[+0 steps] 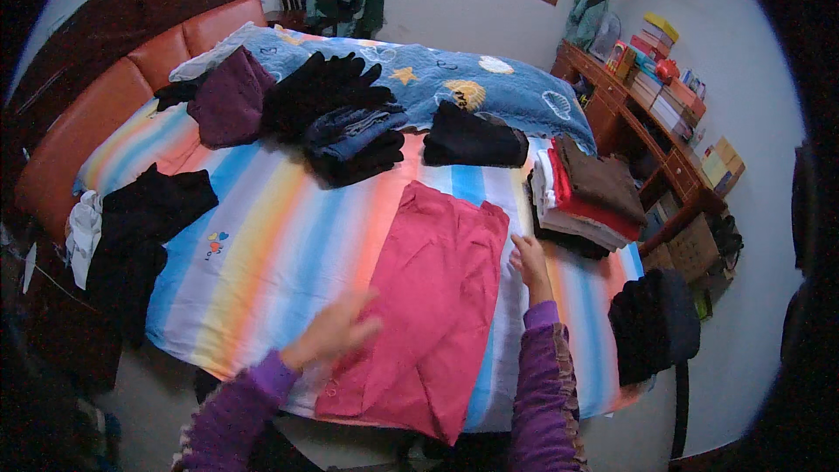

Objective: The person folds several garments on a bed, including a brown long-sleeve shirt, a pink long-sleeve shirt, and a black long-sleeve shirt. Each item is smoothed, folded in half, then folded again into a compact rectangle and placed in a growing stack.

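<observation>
A pair of pink trousers (436,275) lies spread lengthwise on the striped bed sheet (282,262), waistband towards the far side and leg ends at the near edge. My left hand (337,331), blurred, is at the left edge of the trousers with its fingers apart. Whether it touches the cloth I cannot tell. Just off the right edge, near the waistband, my right hand (532,265) holds nothing, its fingers spread. Purple sleeves cover both forearms.
Folded black clothing (475,137) lies beyond the trousers. To its right is a stack of folded clothes (590,196); to its left are dark garments (328,92) and a maroon one (229,101). Black clothing (151,216) lies near the headboard (111,98). More hangs over a chair (655,321).
</observation>
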Tool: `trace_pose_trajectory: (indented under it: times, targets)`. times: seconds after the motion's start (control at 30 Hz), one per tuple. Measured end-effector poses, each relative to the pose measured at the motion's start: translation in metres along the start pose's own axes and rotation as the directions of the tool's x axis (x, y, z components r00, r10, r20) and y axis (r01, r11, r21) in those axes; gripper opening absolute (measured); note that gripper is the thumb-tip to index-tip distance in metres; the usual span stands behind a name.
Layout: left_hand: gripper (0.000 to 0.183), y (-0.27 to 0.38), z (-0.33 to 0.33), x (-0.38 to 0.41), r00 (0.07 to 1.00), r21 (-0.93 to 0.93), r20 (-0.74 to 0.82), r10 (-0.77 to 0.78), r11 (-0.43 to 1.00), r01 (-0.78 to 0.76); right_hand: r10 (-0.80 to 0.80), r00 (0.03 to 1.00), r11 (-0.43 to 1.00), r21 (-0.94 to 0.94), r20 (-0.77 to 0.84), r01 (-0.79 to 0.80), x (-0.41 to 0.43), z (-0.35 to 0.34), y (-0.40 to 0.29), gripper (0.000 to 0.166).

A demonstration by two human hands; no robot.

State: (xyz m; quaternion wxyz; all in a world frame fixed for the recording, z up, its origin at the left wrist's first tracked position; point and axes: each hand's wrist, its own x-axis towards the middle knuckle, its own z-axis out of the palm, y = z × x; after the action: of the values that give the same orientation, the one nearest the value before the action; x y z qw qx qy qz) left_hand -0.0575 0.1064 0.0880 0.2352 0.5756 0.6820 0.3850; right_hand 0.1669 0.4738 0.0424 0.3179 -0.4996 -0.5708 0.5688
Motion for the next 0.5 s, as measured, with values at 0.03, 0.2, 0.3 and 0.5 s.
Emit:
trace_pose_trajectory:
  times: [0.03,0.2,0.3,0.5]
  targets:
    - [0.059,-0.018,-0.006,0.027,0.991,-0.082,-0.046,-0.129,0.989,0.125,0.051,0.997,0.988,0.143,0.057,-0.059,0.0,-0.004,0.014,0.05]
    - [0.064,-0.062,-0.018,0.144,0.898,-0.333,-0.125,-0.423,0.87,0.363,0.185,0.949,0.806,0.513,0.256,-0.295,0.017,0.005,0.032,0.037]
    - [0.049,-0.123,-0.005,0.195,0.885,-0.397,-0.162,-0.436,0.85,0.346,0.112,0.876,0.833,0.437,0.469,-0.34,0.044,0.024,0.03,0.033]
    - [0.024,-0.09,0.009,0.248,0.876,-0.778,0.182,-0.446,0.479,0.406,0.194,0.861,0.894,0.276,0.47,-0.352,0.053,0.038,-0.002,0.032]
